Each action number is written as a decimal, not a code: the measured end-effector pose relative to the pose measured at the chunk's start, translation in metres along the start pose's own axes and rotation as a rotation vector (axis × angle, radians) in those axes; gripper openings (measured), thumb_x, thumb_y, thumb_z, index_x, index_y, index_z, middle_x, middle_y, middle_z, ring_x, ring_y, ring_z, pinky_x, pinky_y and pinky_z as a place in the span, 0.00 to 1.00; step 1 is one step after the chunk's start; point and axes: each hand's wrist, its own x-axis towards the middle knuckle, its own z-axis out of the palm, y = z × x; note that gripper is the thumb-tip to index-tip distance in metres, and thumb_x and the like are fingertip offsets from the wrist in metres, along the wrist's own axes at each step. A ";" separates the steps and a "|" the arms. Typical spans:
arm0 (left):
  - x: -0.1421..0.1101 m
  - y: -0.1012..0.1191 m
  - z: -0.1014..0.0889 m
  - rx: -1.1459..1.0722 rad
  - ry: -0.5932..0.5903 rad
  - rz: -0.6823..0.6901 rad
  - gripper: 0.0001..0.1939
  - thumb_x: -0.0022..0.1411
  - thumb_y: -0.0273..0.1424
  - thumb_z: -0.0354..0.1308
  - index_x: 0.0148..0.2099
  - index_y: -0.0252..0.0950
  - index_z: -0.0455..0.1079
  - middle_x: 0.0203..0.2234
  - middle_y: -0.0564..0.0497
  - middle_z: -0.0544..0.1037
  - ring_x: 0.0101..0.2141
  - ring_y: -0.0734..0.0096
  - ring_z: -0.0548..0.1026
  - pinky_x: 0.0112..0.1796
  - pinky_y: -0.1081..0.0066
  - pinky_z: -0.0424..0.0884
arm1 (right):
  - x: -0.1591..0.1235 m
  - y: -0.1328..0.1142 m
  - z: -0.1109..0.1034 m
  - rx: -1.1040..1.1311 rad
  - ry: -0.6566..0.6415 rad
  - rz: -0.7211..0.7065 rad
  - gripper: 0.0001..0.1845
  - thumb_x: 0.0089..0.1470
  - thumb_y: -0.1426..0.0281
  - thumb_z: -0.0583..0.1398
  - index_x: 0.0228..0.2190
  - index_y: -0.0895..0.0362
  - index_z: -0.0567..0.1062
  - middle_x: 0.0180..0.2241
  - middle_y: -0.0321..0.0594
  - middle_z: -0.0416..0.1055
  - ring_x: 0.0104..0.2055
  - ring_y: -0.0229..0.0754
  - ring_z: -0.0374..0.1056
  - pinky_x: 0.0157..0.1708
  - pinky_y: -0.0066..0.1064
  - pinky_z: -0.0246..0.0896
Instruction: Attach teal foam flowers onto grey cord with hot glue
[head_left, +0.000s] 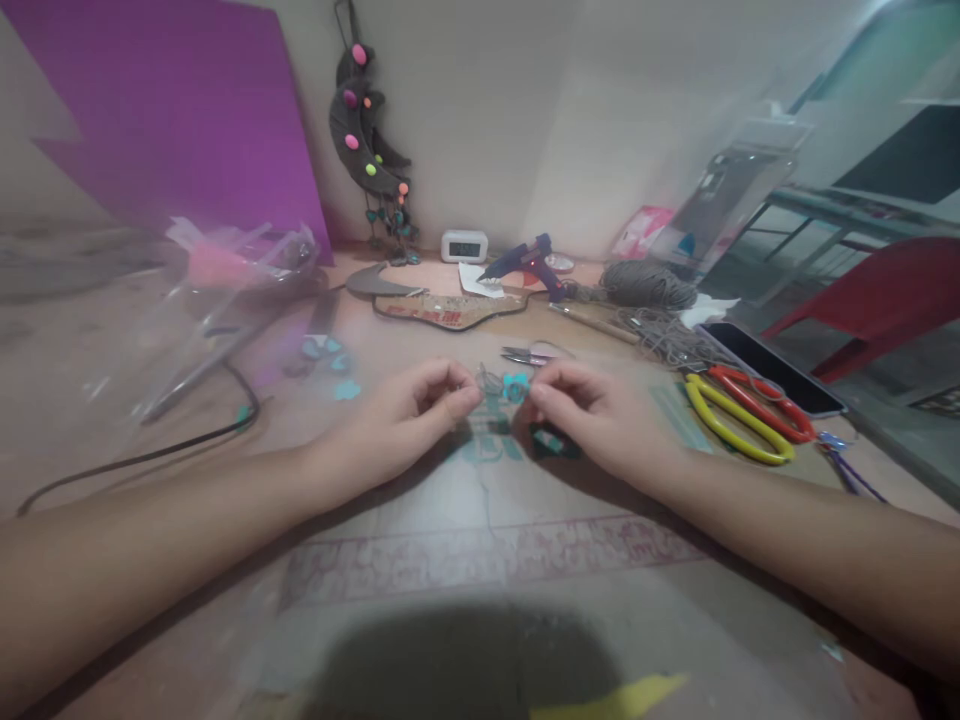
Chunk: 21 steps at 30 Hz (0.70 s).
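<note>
My left hand [431,410] is closed in a pinch, with a looped grey string [490,380] at its fingertips. Opposite it, my right hand [581,410] pinches too, apparently on a grey end of the same string. Between the two hands hangs a small teal cut-out [515,387], close to the right fingertips; how the string passes through it is too blurred to tell. Just behind lie small scissors or pliers [529,356] with metal tips. More teal pieces [326,352] lie on the table left of my left hand.
A glue gun [525,265], a white clock [464,246] and a grey crescent [382,281] are at the back. To the right lie a yarn ball [649,286], a phone [772,365] and scissors with yellow and red handles [739,420]. Plastic bag [232,270] and black cord [150,458] are left.
</note>
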 end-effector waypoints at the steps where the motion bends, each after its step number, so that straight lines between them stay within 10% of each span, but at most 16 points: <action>1: 0.000 0.001 -0.001 0.020 0.010 -0.001 0.13 0.70 0.39 0.51 0.36 0.36 0.66 0.26 0.56 0.68 0.28 0.74 0.66 0.30 0.75 0.62 | -0.002 -0.001 0.001 -0.068 -0.038 -0.051 0.11 0.60 0.67 0.58 0.26 0.56 0.72 0.25 0.35 0.74 0.27 0.34 0.67 0.31 0.27 0.62; 10: -0.004 -0.003 0.000 -0.120 0.060 -0.052 0.21 0.71 0.44 0.44 0.37 0.37 0.73 0.18 0.56 0.63 0.20 0.73 0.61 0.22 0.73 0.58 | -0.006 -0.001 0.003 -0.189 -0.092 -0.111 0.10 0.59 0.68 0.58 0.28 0.57 0.74 0.28 0.35 0.75 0.31 0.35 0.69 0.34 0.27 0.62; 21: 0.002 0.002 -0.002 0.022 0.028 0.034 0.12 0.67 0.39 0.55 0.38 0.37 0.74 0.35 0.50 0.78 0.37 0.67 0.75 0.40 0.71 0.69 | -0.004 -0.004 0.004 -0.227 -0.171 -0.126 0.09 0.59 0.70 0.57 0.28 0.58 0.75 0.27 0.36 0.75 0.30 0.35 0.68 0.33 0.27 0.60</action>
